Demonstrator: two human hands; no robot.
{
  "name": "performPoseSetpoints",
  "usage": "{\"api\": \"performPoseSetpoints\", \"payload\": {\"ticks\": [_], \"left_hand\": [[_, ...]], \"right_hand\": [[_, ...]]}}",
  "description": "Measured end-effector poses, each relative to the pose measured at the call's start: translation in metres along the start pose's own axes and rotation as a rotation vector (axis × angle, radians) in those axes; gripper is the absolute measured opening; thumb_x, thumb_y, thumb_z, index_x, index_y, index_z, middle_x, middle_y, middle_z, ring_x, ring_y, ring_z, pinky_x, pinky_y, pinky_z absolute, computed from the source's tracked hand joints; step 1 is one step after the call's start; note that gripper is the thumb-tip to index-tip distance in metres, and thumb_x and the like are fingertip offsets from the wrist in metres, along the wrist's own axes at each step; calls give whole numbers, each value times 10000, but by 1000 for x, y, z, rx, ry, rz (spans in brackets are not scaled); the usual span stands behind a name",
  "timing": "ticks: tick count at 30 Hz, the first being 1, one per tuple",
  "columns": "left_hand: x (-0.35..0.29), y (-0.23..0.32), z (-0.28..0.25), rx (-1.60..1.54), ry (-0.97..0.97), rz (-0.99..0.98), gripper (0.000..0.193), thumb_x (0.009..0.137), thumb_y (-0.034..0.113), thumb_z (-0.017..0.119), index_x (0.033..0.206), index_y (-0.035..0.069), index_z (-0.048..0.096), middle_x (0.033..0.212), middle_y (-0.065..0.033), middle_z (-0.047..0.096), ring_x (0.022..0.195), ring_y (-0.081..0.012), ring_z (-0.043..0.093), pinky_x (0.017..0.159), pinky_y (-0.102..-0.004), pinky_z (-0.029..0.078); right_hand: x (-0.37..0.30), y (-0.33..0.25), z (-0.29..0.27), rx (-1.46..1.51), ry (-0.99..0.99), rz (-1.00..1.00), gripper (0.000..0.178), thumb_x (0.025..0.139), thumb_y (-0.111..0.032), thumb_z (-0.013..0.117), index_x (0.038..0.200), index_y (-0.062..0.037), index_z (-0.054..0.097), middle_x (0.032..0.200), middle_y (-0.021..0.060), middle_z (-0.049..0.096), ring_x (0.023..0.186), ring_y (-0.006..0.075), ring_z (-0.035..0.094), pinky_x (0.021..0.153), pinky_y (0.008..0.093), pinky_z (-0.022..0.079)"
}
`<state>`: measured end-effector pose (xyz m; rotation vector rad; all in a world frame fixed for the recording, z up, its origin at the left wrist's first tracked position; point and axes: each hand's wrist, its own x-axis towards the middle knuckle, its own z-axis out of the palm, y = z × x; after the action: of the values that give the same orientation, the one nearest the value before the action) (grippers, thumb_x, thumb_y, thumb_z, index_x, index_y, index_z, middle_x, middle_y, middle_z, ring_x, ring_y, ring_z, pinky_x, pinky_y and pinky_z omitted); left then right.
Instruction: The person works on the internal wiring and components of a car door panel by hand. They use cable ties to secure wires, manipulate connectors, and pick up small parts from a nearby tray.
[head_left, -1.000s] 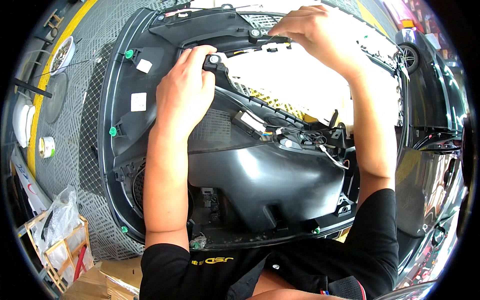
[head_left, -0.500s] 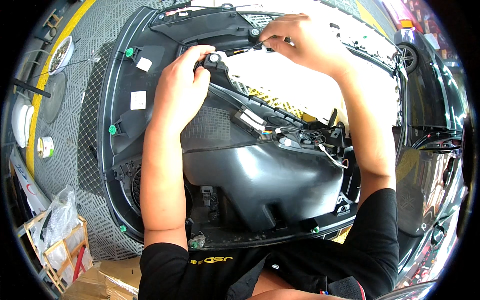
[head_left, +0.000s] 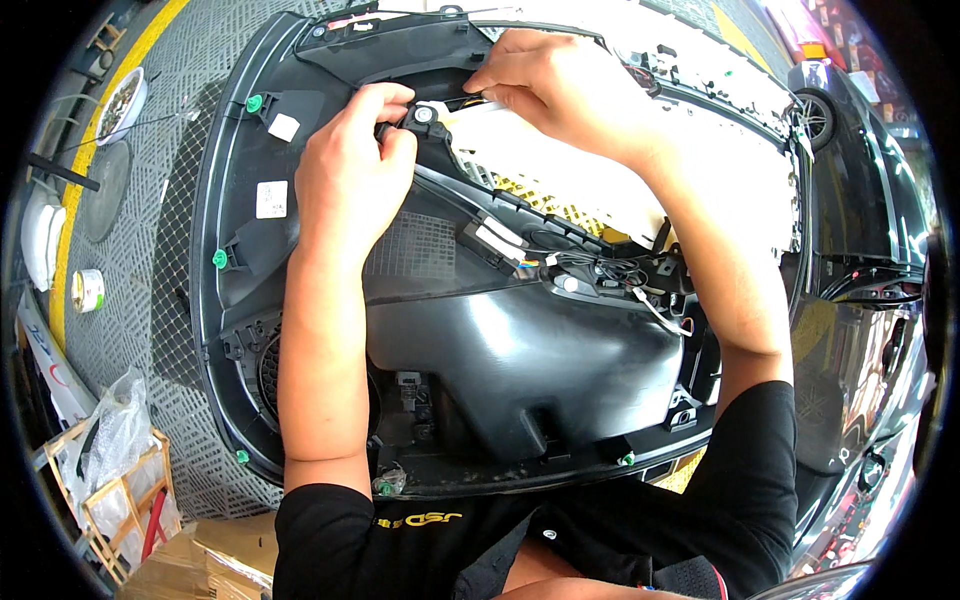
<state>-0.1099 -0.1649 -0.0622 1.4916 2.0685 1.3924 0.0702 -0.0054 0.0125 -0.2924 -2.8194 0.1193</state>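
A large black car door panel [head_left: 500, 350] lies with its inner side up, wiring and clips showing. My left hand [head_left: 350, 155] is closed at a black bracket [head_left: 427, 118] with a round metal insert near the panel's far side. Thumb and forefinger pinch there, but what lies between them is mostly hidden. My right hand [head_left: 555, 85] comes over from the right, its fingertips pinched on a thin wire [head_left: 466, 99] just beyond the bracket. Between the hands and the nearer trim runs a black cable [head_left: 445, 190] toward a bundle of wires [head_left: 600, 270].
Green clips [head_left: 220, 259] dot the panel's rim. A dark car body [head_left: 870, 200] stands close on the right. Left on the patterned floor are a white bowl [head_left: 122, 105], a small can [head_left: 88, 291] and a wooden crate [head_left: 120, 500]. A cardboard box [head_left: 215, 560] sits at the near left.
My right hand has moved left and slightly nearer, closer to my left hand. My left hand stays at the bracket. The panel appears shifted slightly to the left.
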Motion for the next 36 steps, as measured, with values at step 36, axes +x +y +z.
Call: {"api": "performPoseSetpoints", "payload": {"ticks": [36], "left_hand": [[14,-19,-14,-569,337,-217,280,994,12,599,1245,44,720,1197,-43,728,928,-87,599,813,-238,469]], "right_hand": [[12,-7,3,7,-52,-38,131,950,-103,687,1043,-66,773,1048,95,736,1007,322,722,892,431,580]]}}
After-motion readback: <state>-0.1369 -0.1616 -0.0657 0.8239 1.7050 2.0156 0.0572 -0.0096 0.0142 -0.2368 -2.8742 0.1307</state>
